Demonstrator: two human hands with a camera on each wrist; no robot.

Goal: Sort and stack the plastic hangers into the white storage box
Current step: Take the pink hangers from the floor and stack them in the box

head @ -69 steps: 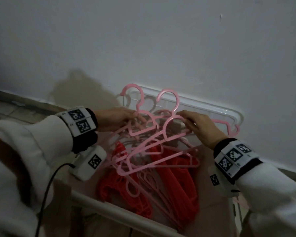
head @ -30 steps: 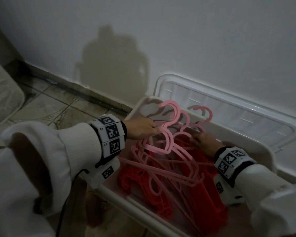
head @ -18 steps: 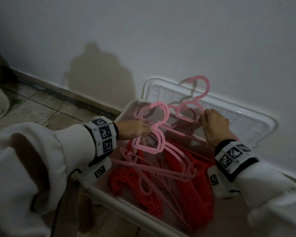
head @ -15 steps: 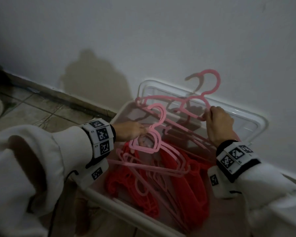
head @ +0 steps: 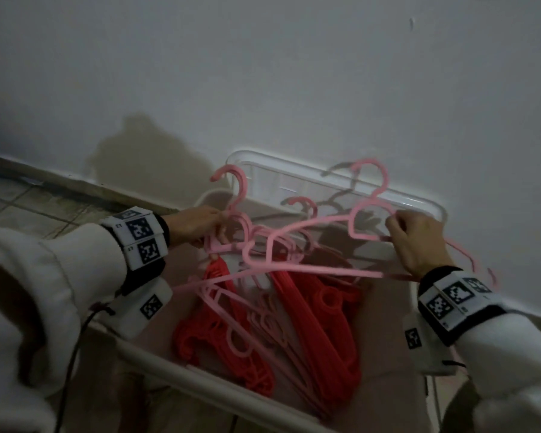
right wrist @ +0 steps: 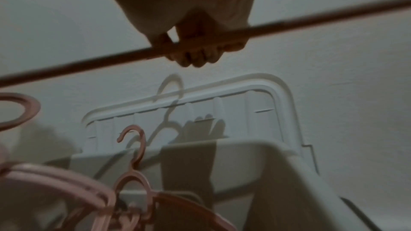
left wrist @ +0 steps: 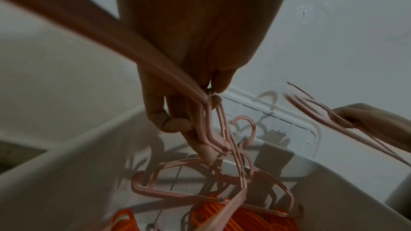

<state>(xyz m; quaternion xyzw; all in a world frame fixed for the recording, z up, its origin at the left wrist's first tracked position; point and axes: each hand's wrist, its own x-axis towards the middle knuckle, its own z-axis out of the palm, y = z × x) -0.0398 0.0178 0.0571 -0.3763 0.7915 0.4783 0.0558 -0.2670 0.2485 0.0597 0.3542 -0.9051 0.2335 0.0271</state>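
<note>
Sleeves in white fill the bottom corners of the head view, with square-patterned bands on both wrists. Between them sits the white storage box, its near rim crossing the lower middle. Inside lie red hangers in a heap, with thin pink ones mixed over them; how many is hard to tell in the dim light. Above the heap, the left hand curls its fingers round a bunch of pink hangers at middle left. The right hand, at middle right, grips one pink hanger by its bar and shoulder, held up over the box. Its far end is blurred. Behind, the clear lid leans on the wall, partly hidden by hooks and shadows.
</note>
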